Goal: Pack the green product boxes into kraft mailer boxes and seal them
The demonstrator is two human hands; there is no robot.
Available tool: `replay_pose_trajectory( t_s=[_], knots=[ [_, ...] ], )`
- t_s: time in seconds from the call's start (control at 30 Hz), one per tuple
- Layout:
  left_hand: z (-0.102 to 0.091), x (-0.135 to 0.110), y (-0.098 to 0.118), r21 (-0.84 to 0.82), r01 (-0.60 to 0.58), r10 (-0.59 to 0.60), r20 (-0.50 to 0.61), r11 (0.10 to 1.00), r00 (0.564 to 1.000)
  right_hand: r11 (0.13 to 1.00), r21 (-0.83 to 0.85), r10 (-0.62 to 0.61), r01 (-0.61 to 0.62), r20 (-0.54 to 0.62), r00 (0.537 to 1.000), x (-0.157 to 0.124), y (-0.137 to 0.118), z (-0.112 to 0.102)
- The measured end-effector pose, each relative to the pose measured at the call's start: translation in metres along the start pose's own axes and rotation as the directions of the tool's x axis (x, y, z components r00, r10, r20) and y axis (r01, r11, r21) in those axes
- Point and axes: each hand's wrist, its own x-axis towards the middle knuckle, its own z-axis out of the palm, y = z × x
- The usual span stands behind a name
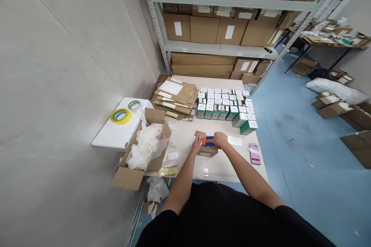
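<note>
A small brown cardboard box point(208, 152) stands near the front of the table in front of me. On its top lies a blue and orange tape dispenser point(209, 141), with my right hand point(219, 139) wrapped around its right end. My left hand point(196, 143) presses against the left side of the box, fingers closed along its edge. Just right of my right hand a white label sheet point(234, 141) lies flat. Behind the box stand rows of small green and white boxes point(216, 112).
Flattened cardboard point(174, 94) is stacked at the back left. An open carton point(133, 177) of white paper scraps stands left, by tape rolls point(120, 115) on a white surface. A phone point(255, 157) lies at the table's right edge. A shelf rack point(220, 48) with cartons stands behind.
</note>
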Motion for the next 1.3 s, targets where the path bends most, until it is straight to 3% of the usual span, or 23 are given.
replay_pose_trajectory(
  t_s=[0.17, 0.33, 0.53, 0.73, 0.83, 1.03, 1.17, 1.23, 1.3],
  knots=[
    [0.023, -0.006, 0.004, 0.081, 0.02, -0.014, -0.076, 0.997, 0.997, 1.0, -0.022, 0.002, -0.003, -0.009, 1.0, -0.005, 0.042, -0.006],
    [0.018, -0.009, 0.008, 0.146, 0.013, -0.004, -0.062, 0.989, 0.998, 0.998, -0.021, 0.065, -0.066, -0.036, 0.997, -0.015, 0.097, -0.006],
    [0.015, -0.009, 0.009, 0.167, 0.002, 0.007, -0.053, 0.986, 0.999, 0.998, 0.011, 0.057, -0.057, -0.017, 0.998, -0.014, 0.125, -0.008],
    [0.014, -0.009, 0.012, 0.2, 0.024, -0.013, -0.054, 0.98, 0.998, 0.99, 0.01, 0.138, -0.138, 0.013, 0.99, -0.017, 0.173, -0.006],
    [0.012, -0.011, 0.012, 0.233, 0.023, -0.009, -0.063, 0.972, 0.998, 0.989, -0.016, 0.146, -0.146, -0.002, 0.989, -0.016, 0.171, 0.0],
    [0.013, -0.012, 0.016, 0.238, 0.039, -0.027, -0.051, 0.97, 0.998, 0.987, -0.048, 0.152, -0.155, -0.059, 0.987, -0.016, 0.136, 0.022],
    [0.013, -0.014, 0.017, 0.263, 0.034, -0.018, -0.063, 0.964, 0.998, 0.987, -0.045, 0.15, -0.154, -0.077, 0.986, -0.022, 0.115, 0.062],
    [0.013, -0.016, 0.015, 0.263, 0.027, -0.01, -0.063, 0.964, 0.998, 0.986, 0.029, 0.165, -0.165, -0.02, 0.986, -0.025, 0.114, 0.087],
    [0.012, -0.017, 0.012, 0.25, 0.02, -0.004, -0.062, 0.968, 0.998, 0.972, 0.097, 0.221, -0.214, -0.067, 0.973, -0.027, 0.121, 0.11]
  ],
)
